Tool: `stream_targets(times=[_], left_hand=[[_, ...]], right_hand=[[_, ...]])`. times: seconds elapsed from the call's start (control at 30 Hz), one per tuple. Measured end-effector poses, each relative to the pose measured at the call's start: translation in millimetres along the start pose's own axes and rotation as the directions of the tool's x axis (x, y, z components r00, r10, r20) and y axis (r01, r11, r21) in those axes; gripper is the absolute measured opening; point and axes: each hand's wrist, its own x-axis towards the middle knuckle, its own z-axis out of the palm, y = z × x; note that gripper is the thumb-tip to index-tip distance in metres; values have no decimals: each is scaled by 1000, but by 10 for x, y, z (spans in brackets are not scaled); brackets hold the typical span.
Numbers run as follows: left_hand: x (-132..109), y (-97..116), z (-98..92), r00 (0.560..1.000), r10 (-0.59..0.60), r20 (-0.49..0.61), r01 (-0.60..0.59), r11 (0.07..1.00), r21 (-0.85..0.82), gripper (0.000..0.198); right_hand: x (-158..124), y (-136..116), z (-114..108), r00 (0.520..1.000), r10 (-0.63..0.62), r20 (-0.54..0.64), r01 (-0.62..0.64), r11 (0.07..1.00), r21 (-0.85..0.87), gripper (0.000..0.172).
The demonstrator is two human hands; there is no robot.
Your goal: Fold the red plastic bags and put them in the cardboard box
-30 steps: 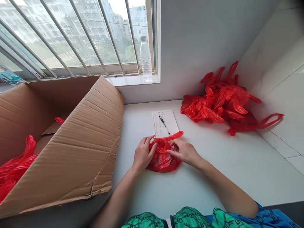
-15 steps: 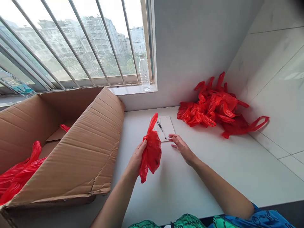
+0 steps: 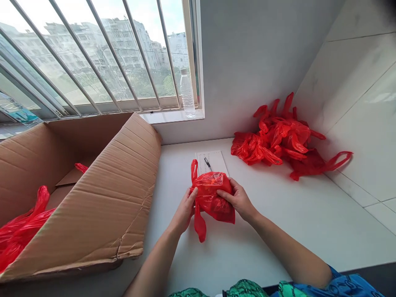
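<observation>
Between my two hands is a small red plastic bag (image 3: 215,196) with something bulky inside that I cannot make out. My left hand (image 3: 185,208) grips its gathered neck, thumb on top; one handle loop sticks up and the other hangs down. My right hand (image 3: 239,200) is closed on the bag's right side, with its thumb across the front. Just behind the bag lie a sheet of paper (image 3: 218,159) with writing and a black pen (image 3: 208,163), both partly covered by the bag.
A large open cardboard box (image 3: 102,198) stands at the left with red plastic bags (image 3: 23,231) inside. A heap of red bags (image 3: 278,138) lies in the right back corner of the white table (image 3: 297,206). A clear bottle (image 3: 187,95) stands on the windowsill.
My right hand has come in from the right and taken hold of the bag. The bag has turned sideways, its body now pointing right. My left hand has kept its grip.
</observation>
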Motion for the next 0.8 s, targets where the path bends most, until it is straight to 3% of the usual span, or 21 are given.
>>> stream_targets(times=[0.1, 0.2, 0.3, 0.53, 0.67, 0.8], left_hand=[[-29, -102, 87, 998, -43, 55, 45, 999, -28, 45], [-29, -190, 119, 993, -84, 83, 91, 993, -81, 38], [-12, -224, 104, 992, -106, 70, 114, 985, -129, 33], [-5, -178, 57, 993, -121, 15, 122, 979, -163, 30], [-78, -53, 64, 999, -32, -14, 31, 997, -75, 29], [-360, 248, 147, 973, 230, -26, -214, 936, 278, 25]], right_hand=[[-39, 19, 12, 999, -36, 14, 37, 994, -98, 30], [-63, 42, -10, 997, -65, -32, 59, 985, -160, 39], [-54, 45, -46, 995, -73, -62, 60, 980, -189, 45], [-9, 19, -63, 997, -64, -31, 57, 979, -196, 40], [2, 8, -49, 999, -8, -54, 0, 989, -151, 44], [-15, 16, -43, 999, 12, -40, -17, 993, -117, 45]])
